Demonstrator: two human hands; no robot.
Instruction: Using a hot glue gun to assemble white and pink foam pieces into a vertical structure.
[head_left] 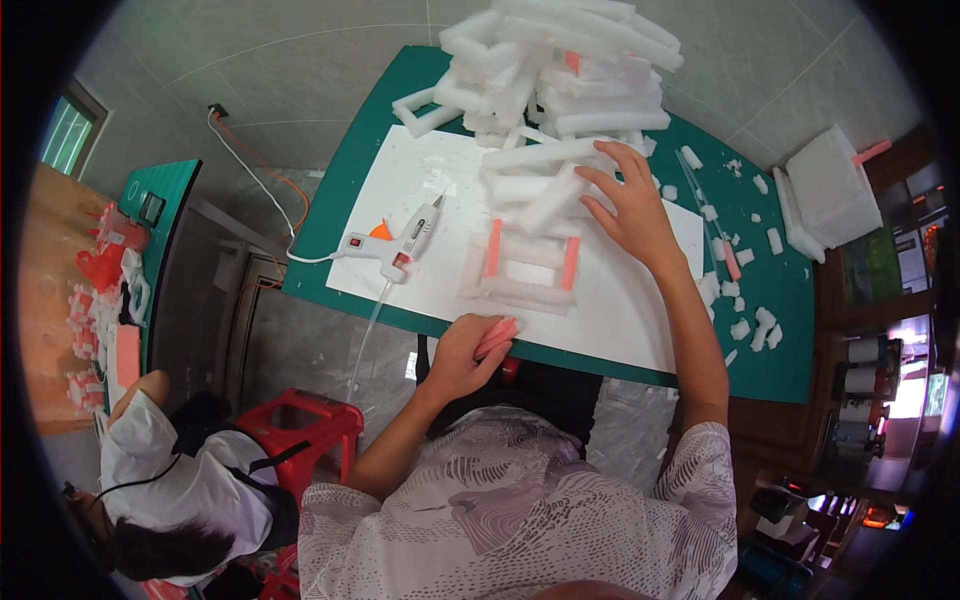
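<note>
My left hand [467, 352], at the near edge of the white board, is closed around a short pink foam strip [497, 337]. At the far side of the board, my right hand [632, 205] has its thumb and forefinger at the end of a white foam bar [548, 203], its other fingers spread. This bar lies slantwise over a stack of white foam pieces [510, 160]. Between my hands a small foam frame [520, 292] of white bars and two pink strips rests on the board. A white glue gun [405, 245] with an orange trigger lies left of it.
White foam frames [560, 80] are heaped at the back of the green table [350, 175]. Foam scraps [740, 328] litter the right side, near a white foam box [832, 190]. The glue gun's cord [310, 260] runs off left. A co-worker [190, 470] sits left by a red stool [310, 430].
</note>
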